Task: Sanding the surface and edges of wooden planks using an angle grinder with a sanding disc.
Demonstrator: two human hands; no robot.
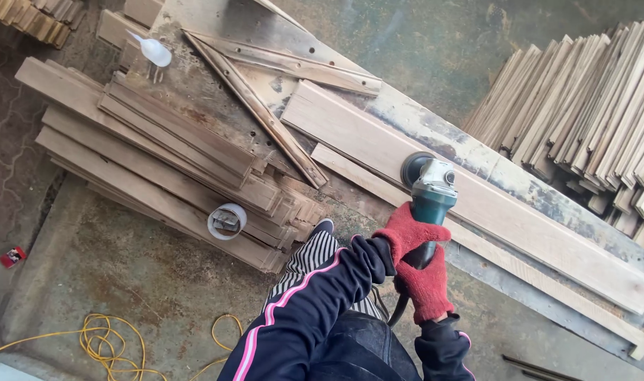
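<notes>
Nearest: dark sleeves with pink stripes. Right hand point(426, 291) in a red glove, closed around the rear of the grinder body. Left hand point(406, 231), also red-gloved, wrapped tight over the body just ahead of it. Both grip the green angle grinder point(429, 189); its disc sits flat on a long pale plank point(477, 204).

Plank lies diagonally on a stained, rusty metal bench top point(216, 99), a narrower strip point(491, 264) alongside its near edge. Two thin battens point(265, 106) lie crossed further up the bench.

Left of the bench: a low stack of rough boards point(160, 162), with a roll of white tape point(227, 221) on top. A clear squeeze bottle point(153, 51) stands at the far end.

Floor: worn, dusty concrete; yellow cable point(110, 342) coiled near left. Far right, stacked slats point(590, 113) in a dense fan.
</notes>
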